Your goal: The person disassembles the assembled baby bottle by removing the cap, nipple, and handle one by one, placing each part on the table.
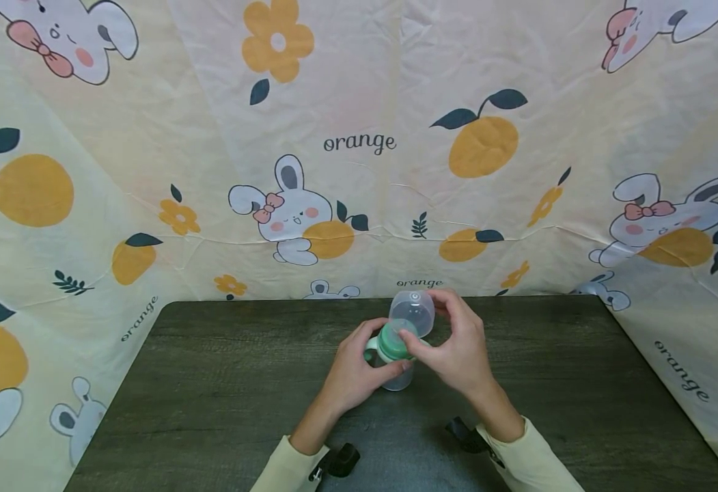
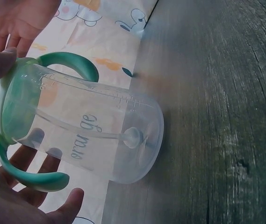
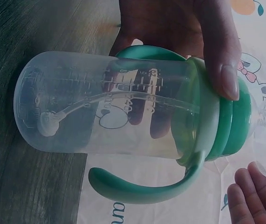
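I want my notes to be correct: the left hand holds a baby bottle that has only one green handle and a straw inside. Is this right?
The handle count is wrong: the baby bottle has two green handles, as the right wrist view shows. The left hand does hold it, and a straw is inside.

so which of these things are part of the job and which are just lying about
In the job:
bottle with green handles, in the left hand
its straw
clear cap, in the right hand

Just there:
dark table
patterned cloth
black wrist devices
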